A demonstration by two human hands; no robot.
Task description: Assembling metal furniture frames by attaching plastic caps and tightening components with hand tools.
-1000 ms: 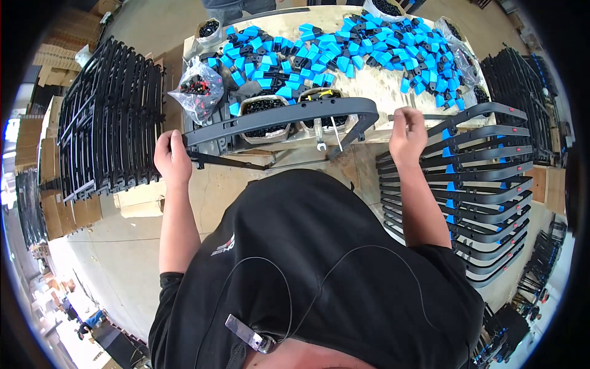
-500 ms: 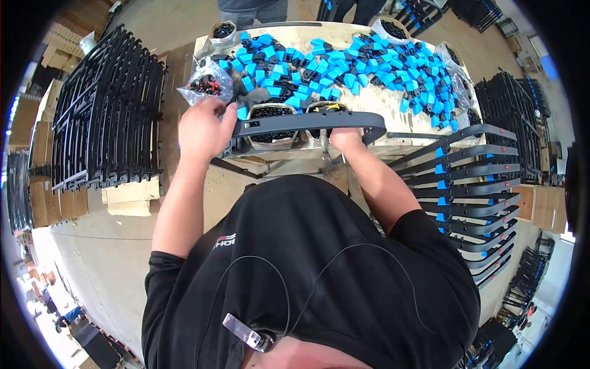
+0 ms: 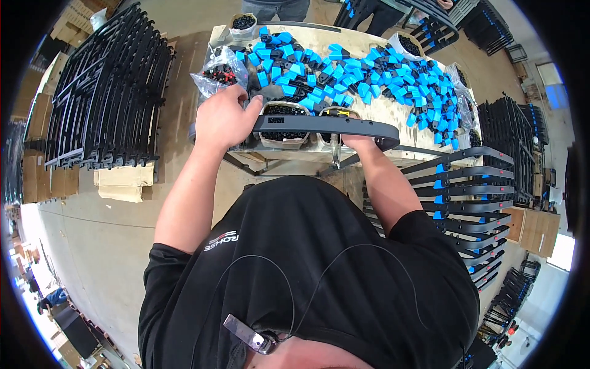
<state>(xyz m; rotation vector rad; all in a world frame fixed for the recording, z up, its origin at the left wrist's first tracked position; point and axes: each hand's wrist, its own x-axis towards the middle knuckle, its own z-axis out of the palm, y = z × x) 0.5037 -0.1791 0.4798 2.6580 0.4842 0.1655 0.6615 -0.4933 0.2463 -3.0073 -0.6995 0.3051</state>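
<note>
A black curved metal frame lies across the near edge of the wooden table, its rounded end at the right. My left hand is over the frame's left part, thumb spread away from the fingers. Its fingertips reach toward a clear plastic bag of small red and black parts and are partly hidden. My right hand is under the frame's bar at the right; the bar hides its fingers. Behind the bar stand a bin of small black parts and another bin with a yellow-and-black item. A metal tool hangs beside my right hand.
Many blue-and-black plastic pieces cover the table. Tubs of black parts stand at its far corners. Stacked black frames rise at left and right. People stand beyond the table.
The whole view has shifted, so the table and frame appear farther right. My left hand has moved slightly right along the frame. My right hand stays under the bar.
</note>
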